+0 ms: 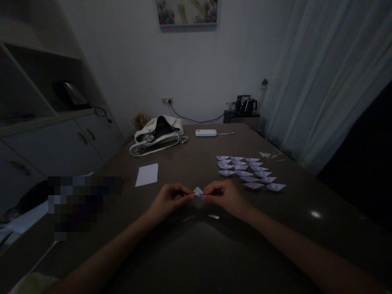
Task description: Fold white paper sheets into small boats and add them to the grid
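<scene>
Between my two hands is a small folded piece of white paper [198, 191], its peak pointing up. My left hand [172, 199] pinches its left corner between thumb and fingers. On the other side, my right hand [225, 197] pinches the right corner in the same way. Several folded paper boats [241, 167] stand in rows on the table, beyond and to the right of my right hand. A stack of white paper sheets [147, 174] lies beyond my left hand. Just below my right hand, a small white scrap [213, 216] rests on the tabletop.
A white handbag [159, 134] sits open at the far left of the dark table [196, 253]. Near the back edge lies a white power strip [206, 133] with a short cable. Torn bits [268, 155] lie at the right edge. A blurred, pixelated patch covers the left side.
</scene>
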`<state>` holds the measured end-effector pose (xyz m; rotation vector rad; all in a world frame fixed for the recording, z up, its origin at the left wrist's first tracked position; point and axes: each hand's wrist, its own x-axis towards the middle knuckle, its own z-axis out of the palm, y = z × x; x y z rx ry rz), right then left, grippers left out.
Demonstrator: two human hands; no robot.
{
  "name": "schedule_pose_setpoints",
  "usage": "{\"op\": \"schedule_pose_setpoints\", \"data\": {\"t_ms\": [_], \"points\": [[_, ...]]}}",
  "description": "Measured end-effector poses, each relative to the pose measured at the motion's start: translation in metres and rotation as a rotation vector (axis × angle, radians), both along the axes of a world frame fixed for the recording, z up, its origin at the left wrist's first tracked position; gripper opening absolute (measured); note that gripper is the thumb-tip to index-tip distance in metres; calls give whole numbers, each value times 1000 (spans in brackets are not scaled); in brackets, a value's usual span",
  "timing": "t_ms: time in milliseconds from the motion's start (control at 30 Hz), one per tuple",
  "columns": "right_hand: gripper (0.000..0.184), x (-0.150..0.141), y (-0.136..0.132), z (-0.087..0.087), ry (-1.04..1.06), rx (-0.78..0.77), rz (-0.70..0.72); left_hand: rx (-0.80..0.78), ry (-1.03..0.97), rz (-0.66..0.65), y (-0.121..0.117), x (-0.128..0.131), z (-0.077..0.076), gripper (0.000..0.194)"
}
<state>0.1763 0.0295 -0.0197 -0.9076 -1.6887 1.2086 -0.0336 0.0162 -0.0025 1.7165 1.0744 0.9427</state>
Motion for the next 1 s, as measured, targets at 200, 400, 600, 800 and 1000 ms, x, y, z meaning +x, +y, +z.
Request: {"op": "schedule_pose_setpoints", "data": {"t_ms": [200, 400, 600, 800, 1000], "points": [[15, 0, -1, 1, 12, 40, -33, -153, -128, 5, -1, 1, -2, 21], [21, -2, -1, 0, 39, -17, -52, -185, -239, 39, 0, 4, -2, 22], [24, -4, -2, 1, 58, -43, -52, -221, -201, 44, 0, 4, -2, 28], [25, -3, -2, 0, 46, -42, -58, -245, -180, 3, 1, 2, -5, 32], [25, -4, -3, -1, 21, -26, -46, -241, -40, -98, 0, 4, -5, 27]]}}
